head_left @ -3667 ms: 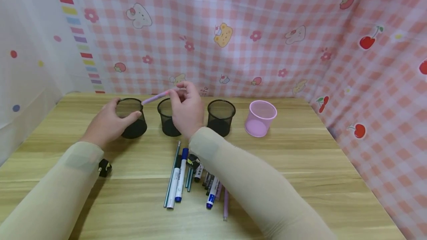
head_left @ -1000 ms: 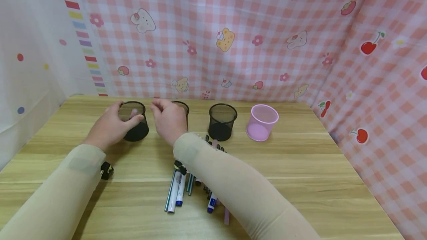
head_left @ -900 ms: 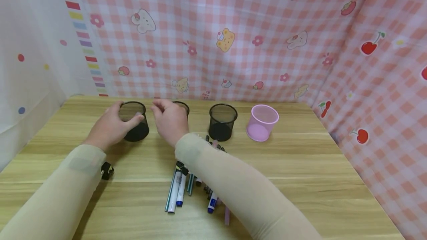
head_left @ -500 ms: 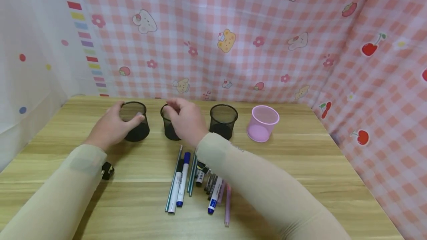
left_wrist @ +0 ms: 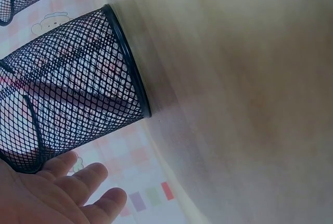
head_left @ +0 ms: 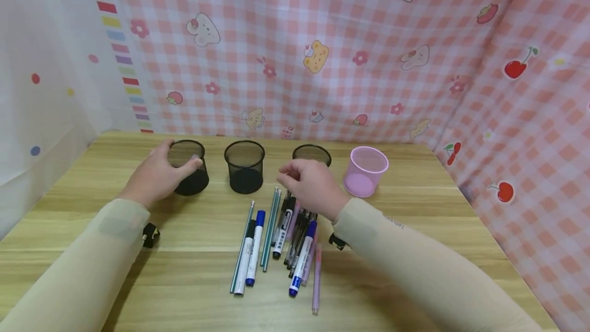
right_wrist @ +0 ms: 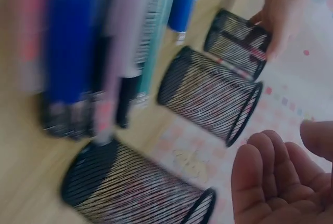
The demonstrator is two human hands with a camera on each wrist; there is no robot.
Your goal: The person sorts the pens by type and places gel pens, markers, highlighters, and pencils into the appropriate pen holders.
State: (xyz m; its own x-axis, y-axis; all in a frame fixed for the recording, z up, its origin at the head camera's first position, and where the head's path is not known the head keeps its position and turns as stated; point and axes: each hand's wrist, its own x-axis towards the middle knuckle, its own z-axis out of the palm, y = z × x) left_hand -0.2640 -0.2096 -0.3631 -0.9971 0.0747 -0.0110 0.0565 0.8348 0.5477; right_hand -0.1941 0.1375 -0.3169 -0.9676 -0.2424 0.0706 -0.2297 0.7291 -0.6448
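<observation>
My left hand [head_left: 154,174] holds the leftmost black mesh pen cup [head_left: 193,182] by its rim, thumb at the near side. Through the mesh in the left wrist view, a pinkish pen [left_wrist: 78,96] shows inside that cup. Over the far ends of a pile of pens hovers my right hand [head_left: 315,187], its fingers loosely bent and nothing between them. Beneath it lie black pens [head_left: 297,245], a blue-capped marker [head_left: 302,260], a black-capped marker [head_left: 283,229] and pink pens [head_left: 316,281]. Left of these are green pencils [head_left: 271,232] and two more white markers [head_left: 255,250].
A second black mesh cup [head_left: 246,181] stands right of the held one. Behind my right hand is a third black cup [head_left: 312,148], partly hidden. The pink mesh cup [head_left: 361,183] ends the row. A checked cloth [head_left: 276,40] hangs behind the wooden table [head_left: 415,229].
The pink pen that my right hand held above the left cup is now inside it. The right hand has moved right, over the pens. My left hand has stayed on the cup.
</observation>
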